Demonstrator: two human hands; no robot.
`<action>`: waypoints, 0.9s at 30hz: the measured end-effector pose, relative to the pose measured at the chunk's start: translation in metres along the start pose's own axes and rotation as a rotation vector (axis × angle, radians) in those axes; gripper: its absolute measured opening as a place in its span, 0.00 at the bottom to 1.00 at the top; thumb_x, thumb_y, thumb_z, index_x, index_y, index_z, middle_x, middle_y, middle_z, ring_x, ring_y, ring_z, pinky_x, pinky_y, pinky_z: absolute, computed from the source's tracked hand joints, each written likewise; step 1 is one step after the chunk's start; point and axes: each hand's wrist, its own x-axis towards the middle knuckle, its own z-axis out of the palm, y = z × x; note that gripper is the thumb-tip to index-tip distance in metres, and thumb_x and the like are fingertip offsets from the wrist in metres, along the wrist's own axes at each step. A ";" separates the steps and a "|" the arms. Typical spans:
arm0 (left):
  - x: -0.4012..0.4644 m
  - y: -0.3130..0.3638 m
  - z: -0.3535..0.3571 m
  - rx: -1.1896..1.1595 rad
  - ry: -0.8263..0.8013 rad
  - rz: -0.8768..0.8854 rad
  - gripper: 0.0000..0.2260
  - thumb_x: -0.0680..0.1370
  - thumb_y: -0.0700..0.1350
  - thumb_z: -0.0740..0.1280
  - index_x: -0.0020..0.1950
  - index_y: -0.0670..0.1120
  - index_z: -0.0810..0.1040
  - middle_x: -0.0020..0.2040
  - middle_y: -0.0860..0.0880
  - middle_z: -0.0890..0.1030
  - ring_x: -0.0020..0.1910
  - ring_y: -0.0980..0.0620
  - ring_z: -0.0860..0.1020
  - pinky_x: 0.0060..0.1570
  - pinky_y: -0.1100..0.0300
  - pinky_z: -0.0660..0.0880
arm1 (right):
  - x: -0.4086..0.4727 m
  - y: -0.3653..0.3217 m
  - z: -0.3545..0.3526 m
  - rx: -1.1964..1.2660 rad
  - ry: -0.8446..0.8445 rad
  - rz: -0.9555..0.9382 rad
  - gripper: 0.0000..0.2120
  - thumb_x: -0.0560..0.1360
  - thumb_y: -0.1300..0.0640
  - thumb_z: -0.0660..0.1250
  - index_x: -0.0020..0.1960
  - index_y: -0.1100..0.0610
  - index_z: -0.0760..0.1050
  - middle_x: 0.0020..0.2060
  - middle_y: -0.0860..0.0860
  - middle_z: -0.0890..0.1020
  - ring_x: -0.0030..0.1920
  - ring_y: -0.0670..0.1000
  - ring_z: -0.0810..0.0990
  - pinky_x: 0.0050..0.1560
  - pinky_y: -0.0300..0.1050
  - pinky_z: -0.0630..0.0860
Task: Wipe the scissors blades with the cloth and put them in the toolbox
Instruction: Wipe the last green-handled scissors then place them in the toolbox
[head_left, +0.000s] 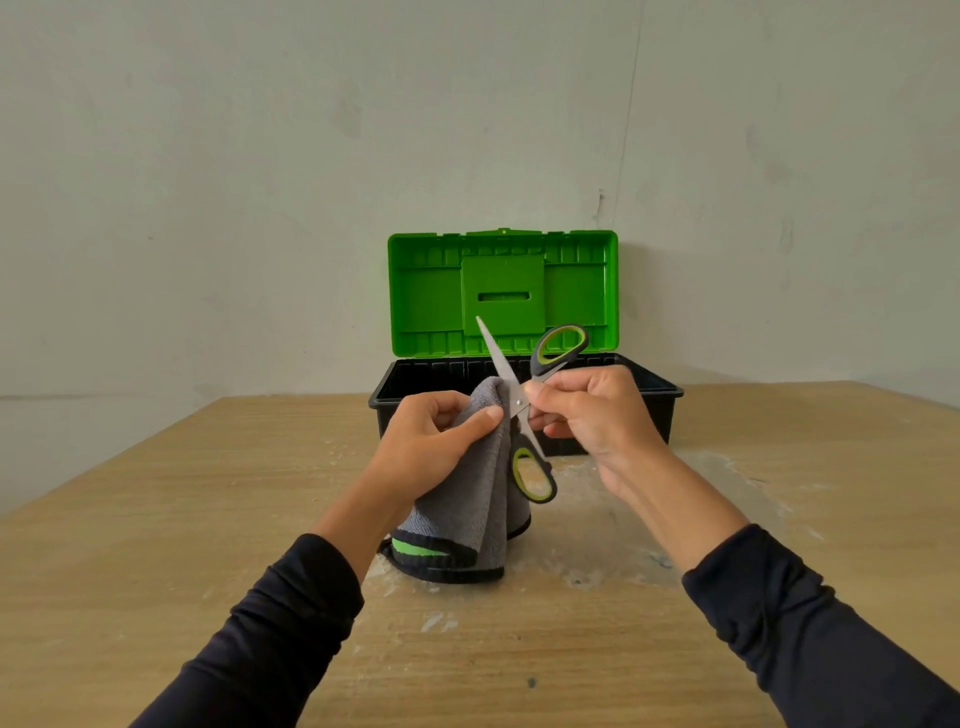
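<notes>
The scissors (511, 387) have steel blades and grey-and-lime handles, and they are spread wide apart in the air in front of the toolbox. One blade points up and to the left; the other is hidden in the grey cloth (467, 499). My right hand (587, 415) pinches the scissors near the pivot. My left hand (431, 441) grips the cloth, thumb pressing it around the hidden blade. The cloth hangs down to the table, its black-and-green hem at the bottom. Behind both hands the toolbox (660, 389) has a black base and a raised green lid.
The wooden table (156, 545) carries white smears and scuffs around the cloth and to the right. A pale wall stands close behind the toolbox. The table's left edge runs diagonally at the left of the view.
</notes>
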 end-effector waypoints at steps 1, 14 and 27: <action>0.001 0.000 0.002 0.010 0.009 0.020 0.08 0.73 0.51 0.69 0.39 0.48 0.81 0.39 0.43 0.83 0.37 0.51 0.80 0.39 0.59 0.74 | -0.001 0.002 0.004 0.002 -0.010 0.006 0.08 0.72 0.63 0.70 0.34 0.58 0.81 0.25 0.50 0.80 0.26 0.42 0.80 0.28 0.32 0.73; 0.003 0.001 -0.006 -0.065 -0.073 -0.052 0.06 0.70 0.47 0.72 0.43 0.46 0.83 0.39 0.48 0.84 0.39 0.51 0.81 0.41 0.60 0.77 | 0.004 -0.002 -0.003 0.111 0.061 0.084 0.07 0.72 0.62 0.71 0.35 0.59 0.81 0.27 0.51 0.80 0.26 0.44 0.79 0.28 0.31 0.73; 0.008 -0.002 -0.019 -0.086 0.066 -0.154 0.09 0.70 0.48 0.73 0.44 0.44 0.83 0.39 0.48 0.83 0.41 0.50 0.80 0.40 0.60 0.74 | 0.015 0.002 -0.023 0.139 0.136 0.087 0.08 0.74 0.62 0.69 0.36 0.56 0.80 0.29 0.52 0.82 0.30 0.46 0.80 0.30 0.33 0.76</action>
